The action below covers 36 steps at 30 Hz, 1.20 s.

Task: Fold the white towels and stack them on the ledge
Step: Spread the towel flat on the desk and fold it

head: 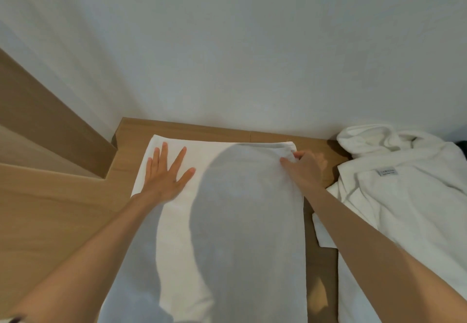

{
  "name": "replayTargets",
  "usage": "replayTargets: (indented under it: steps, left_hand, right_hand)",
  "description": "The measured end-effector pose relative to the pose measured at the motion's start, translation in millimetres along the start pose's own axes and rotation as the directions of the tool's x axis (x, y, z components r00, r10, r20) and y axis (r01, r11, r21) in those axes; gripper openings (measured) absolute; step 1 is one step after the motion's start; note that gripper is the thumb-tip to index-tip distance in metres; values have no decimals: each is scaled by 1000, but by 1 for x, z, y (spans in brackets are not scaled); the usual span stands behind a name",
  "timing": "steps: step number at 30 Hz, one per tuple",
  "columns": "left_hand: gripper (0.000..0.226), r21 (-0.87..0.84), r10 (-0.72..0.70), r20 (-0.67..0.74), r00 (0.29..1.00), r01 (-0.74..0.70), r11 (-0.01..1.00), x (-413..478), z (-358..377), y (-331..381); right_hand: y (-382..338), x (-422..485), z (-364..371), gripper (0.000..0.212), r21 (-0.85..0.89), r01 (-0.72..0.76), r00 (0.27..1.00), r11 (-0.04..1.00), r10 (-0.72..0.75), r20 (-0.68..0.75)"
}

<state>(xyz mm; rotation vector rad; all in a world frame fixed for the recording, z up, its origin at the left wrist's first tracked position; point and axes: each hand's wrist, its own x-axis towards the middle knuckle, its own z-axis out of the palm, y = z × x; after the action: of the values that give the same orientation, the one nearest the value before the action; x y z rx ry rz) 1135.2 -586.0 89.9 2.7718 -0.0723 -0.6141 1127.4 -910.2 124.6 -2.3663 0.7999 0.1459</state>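
The towel (227,221) lies flat on the wooden ledge (75,221), its long axis running from the wall (227,44) toward the person. The left hand (164,173) presses its far left part, fingers straight and spread, gripping nothing. The right hand (307,171) pinches its far right corner, best placed to lift that edge. The towel's near end is cut off, and shadow covers its middle. To its right lies a rumpled white heap (404,196).

A white towel (235,234) lies spread flat on the wooden ledge (63,216). A rumpled heap of white towels (409,201) sits just beside it, at right.
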Motion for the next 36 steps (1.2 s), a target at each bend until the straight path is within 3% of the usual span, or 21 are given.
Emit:
replayTargets:
  steps: [3,6,9,20,23,26,28,30,32,33,36]
  left_hand:
    - [76,-12,7,10,1000,-6,1000,-2,-3,1]
    - [70,-3,33,-19,999,-33,999,-5,-5,3]
    - [66,14,44,-57,997,-43,999,-7,-3,5]
    - [68,1,-45,-248,968,47,999,10,6,6]
    - [68,21,-50,-236,971,56,998,12,5,8]
    - [67,31,-88,-187,978,95,995,12,-3,14]
    - [63,62,-68,-236,969,84,995,9,-2,28]
    - [60,95,-12,-268,963,39,995,2,9,52]
    - [58,83,-22,-279,960,47,995,-5,24,69]
    - [58,81,-42,-287,957,68,994,-6,30,71]
    - [57,97,-57,-296,953,90,991,0,33,54]
  right_hand:
    - [-1,-1,2,46,55,-48,994,997,43,99]
    - [-6,-6,2,28,159,137,990,978,-128,-61]
    - [-10,-5,2,26,219,232,969,948,-206,-134]
    - [3,17,20,26,-141,217,954,966,-241,-178]
    - [2,14,23,24,-186,237,943,954,-272,-194]
    - [-8,8,19,18,-349,138,920,927,-250,-300]
    - [-23,-14,27,24,-227,251,868,941,-323,-377]
    - [-41,-48,54,29,-97,480,844,872,-489,-222]
    - [-54,-78,90,41,-167,595,803,786,-592,71]
    - [-54,-84,105,46,-236,607,794,758,-589,150]
    - [-40,-77,116,49,-345,606,790,716,-592,158]
